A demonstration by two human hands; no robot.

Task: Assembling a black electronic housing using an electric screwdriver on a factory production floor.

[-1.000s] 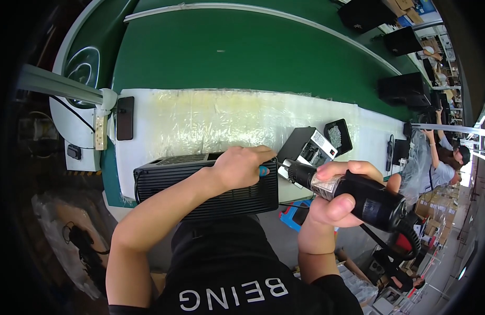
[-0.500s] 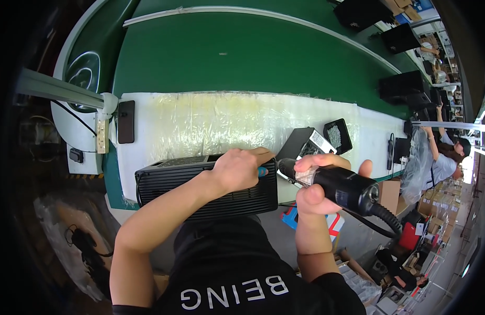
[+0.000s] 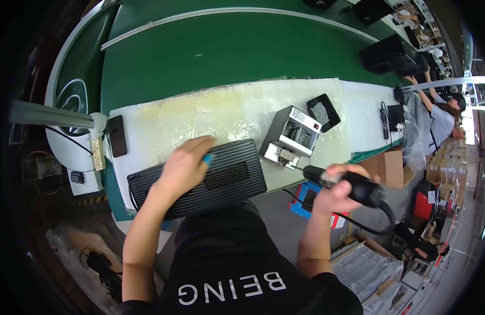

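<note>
At far left on the film-covered worktop (image 3: 216, 113), a dark phone (image 3: 117, 136) lies apart from the work. The left hand (image 3: 185, 165) rests, fingers bent, over the ribbed black housing (image 3: 234, 176) along the near edge, perhaps to steady it; whether it grips anything, I cannot tell. Right of that, the screw dispenser (image 3: 276, 128) and the black tray of screws (image 3: 332, 107) sit within easy reach, probably deliberately. The right hand (image 3: 338, 195) clasps an electric screwdriver (image 3: 364, 190), its bit angled toward the dispenser's near end.

Bright light glares off the plastic film (image 3: 226, 107), the right hand (image 3: 335, 198) blurs, and straight edges bend toward a black rim.
</note>
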